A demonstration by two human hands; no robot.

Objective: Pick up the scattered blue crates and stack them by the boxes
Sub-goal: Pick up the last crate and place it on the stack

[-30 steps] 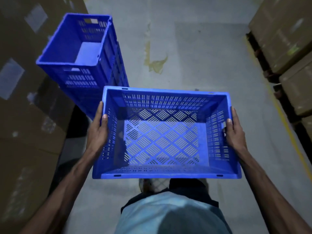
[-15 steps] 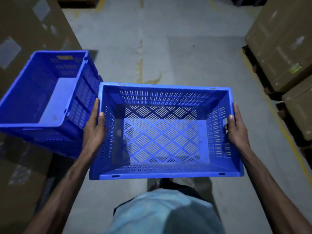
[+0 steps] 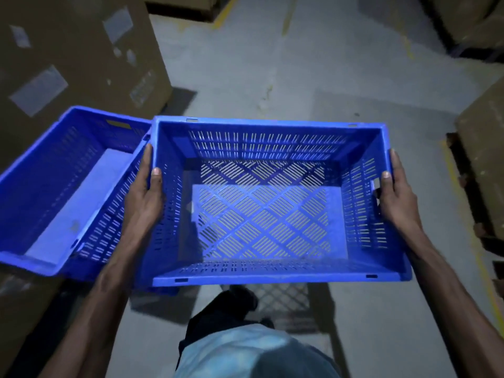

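Note:
I hold an empty blue slotted crate [image 3: 261, 214] level in front of my waist, above the floor. My left hand [image 3: 144, 197] grips its left short wall, thumb over the rim. My right hand [image 3: 395, 197] grips the right short wall the same way, near the handle slot. Directly to the left stands a stack of blue crates [image 3: 62, 192]; its top crate is empty and open, and its right wall is close to my left hand. The stack sits against tall cardboard boxes [image 3: 76, 55].
More cardboard boxes on pallets [image 3: 485, 165] line the right side behind a yellow floor line [image 3: 461, 208]. Grey concrete floor [image 3: 272, 77] runs ahead between the two rows. My legs and shirt show below the crate.
I have walked closer to the stack. It has slid from the upper left down to beside my left hand, and the carried crate now sits level with its top rim.

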